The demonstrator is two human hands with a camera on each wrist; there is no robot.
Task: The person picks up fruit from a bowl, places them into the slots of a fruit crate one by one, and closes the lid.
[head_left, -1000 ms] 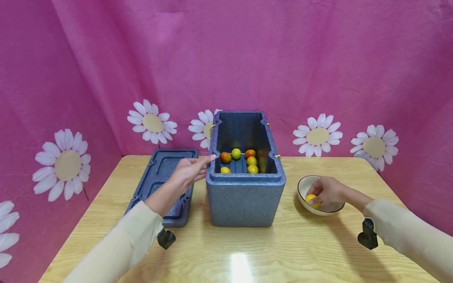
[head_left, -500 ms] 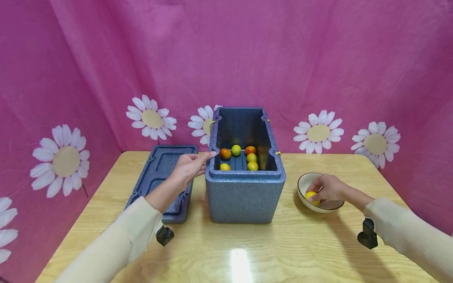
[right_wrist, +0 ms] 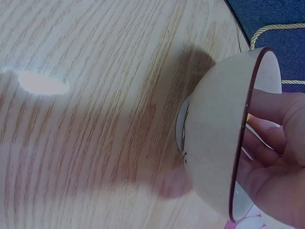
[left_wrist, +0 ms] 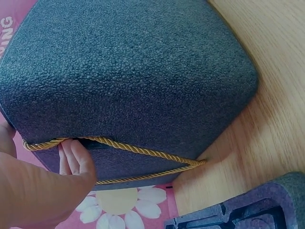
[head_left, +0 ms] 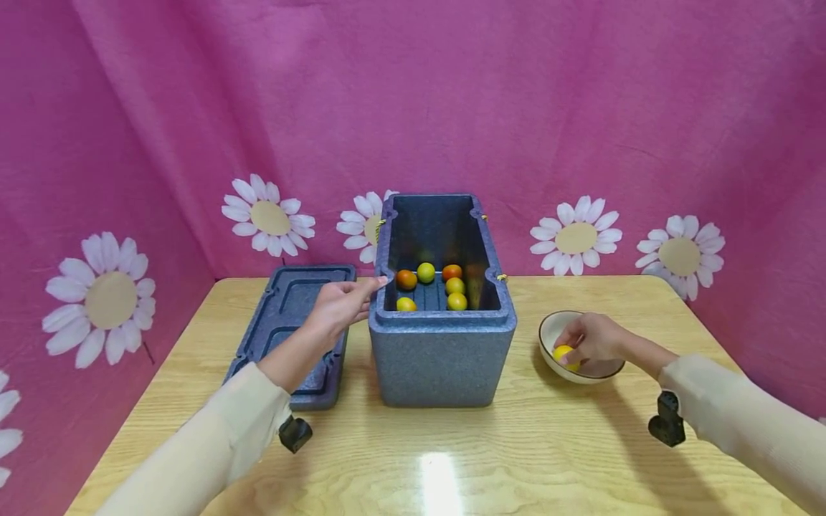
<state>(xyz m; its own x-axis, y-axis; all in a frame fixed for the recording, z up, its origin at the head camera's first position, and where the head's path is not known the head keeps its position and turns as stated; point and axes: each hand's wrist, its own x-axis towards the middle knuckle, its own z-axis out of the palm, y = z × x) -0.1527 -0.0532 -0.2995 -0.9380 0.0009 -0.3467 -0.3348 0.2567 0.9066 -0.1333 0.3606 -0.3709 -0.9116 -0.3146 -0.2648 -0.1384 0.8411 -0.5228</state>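
Observation:
My left hand [head_left: 342, 307] pinches the left rim of a dark grey foam box [head_left: 442, 365], thumb on top. In the left wrist view its fingers [left_wrist: 76, 160] press the box's side beside a gold rope. Inside the box lie several round fruits, such as a red-orange one [head_left: 452, 272] and a yellow-green one [head_left: 426, 272]. To the right, my right hand [head_left: 592, 338] reaches into a cream bowl [head_left: 561, 321] with a brown rim and pinches a small yellow round fruit [head_left: 563, 355]. The bowl's wall hides most of that fruit in the right wrist view.
The box's dark lid [head_left: 284, 308] lies on the wooden table [head_left: 400, 459] left of the box, under my left forearm. A pink curtain [head_left: 439, 107] with daisies stands close behind the box and along both sides.
The head view has shifted slightly. My left hand keeps its hold on the box rim, and my right hand stays in the bowl with the yellow fruit, barely moved.

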